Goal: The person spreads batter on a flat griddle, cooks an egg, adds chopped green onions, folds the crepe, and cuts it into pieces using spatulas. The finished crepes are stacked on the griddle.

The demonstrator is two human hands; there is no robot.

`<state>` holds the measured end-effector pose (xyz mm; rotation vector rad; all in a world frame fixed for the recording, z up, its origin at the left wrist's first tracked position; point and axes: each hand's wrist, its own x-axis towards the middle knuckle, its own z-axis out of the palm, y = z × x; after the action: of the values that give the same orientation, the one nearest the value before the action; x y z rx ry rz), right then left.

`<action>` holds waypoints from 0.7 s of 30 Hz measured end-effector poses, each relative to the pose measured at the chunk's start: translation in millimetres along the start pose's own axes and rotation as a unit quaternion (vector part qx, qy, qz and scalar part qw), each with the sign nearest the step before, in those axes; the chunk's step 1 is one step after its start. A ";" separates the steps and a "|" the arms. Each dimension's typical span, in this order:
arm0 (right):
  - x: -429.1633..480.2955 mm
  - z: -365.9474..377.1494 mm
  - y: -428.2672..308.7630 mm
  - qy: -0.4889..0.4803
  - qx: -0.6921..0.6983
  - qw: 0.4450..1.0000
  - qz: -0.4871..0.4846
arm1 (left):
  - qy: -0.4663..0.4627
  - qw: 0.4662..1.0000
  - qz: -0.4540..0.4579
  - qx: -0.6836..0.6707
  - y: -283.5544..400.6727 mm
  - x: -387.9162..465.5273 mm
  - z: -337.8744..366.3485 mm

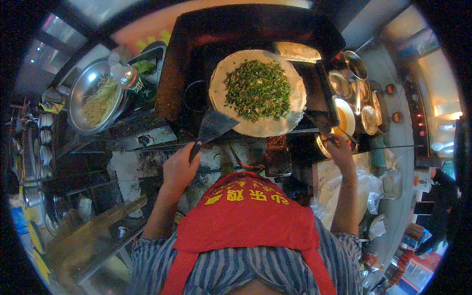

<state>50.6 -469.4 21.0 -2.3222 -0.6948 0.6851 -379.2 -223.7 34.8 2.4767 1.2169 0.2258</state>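
A round flatbread (254, 129) lies on the dark griddle (180, 66), spread with chopped greens (258, 90) that leave a pale rim. My left hand (180, 167) grips the handle of a wide metal spatula (217, 126). Its blade meets the flatbread's lower left edge; whether it reaches beneath cannot be told. On the other side, my right hand (340, 147) holds a second dark spatula (319, 121), its blade close to the flatbread's lower right edge. Behind the flatbread sits a folded, browned flatbread (298, 51).
A steel bowl of pale shreds (97, 101) stands left, beside a bottle (128, 78). To the right are a bowl of yellow-orange liquid (344, 116), a ladle (357, 81) and metal containers (340, 84). Plastic bags (363, 188) lie near my right forearm. A stove knob (144, 139) faces me.
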 end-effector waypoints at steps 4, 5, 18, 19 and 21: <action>-3.4 -30.4 -10.0 -0.014 -0.149 0.988 -0.032 | -0.090 0.991 -0.061 0.079 -3.6 -5.3 -11.8; -0.5 -37.9 -18.7 -0.009 -0.205 0.978 -0.034 | -0.111 0.987 -0.073 0.091 -0.7 -0.3 -13.0; 111.8 -45.8 -72.0 -0.094 -0.507 0.857 -0.020 | -0.259 0.917 0.029 0.303 60.1 141.8 -81.0; 112.8 -45.7 -74.3 -0.073 -0.490 0.869 -0.013 | -0.262 0.913 0.035 0.311 63.1 150.1 -82.3; 112.1 -45.0 -78.6 -0.078 -0.505 0.859 -0.011 | -0.272 0.906 0.041 0.321 68.6 161.5 -81.9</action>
<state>136.1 -365.1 71.6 -3.1977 -1.4100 0.5603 -254.6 -113.6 134.0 2.8148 1.0389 -0.9340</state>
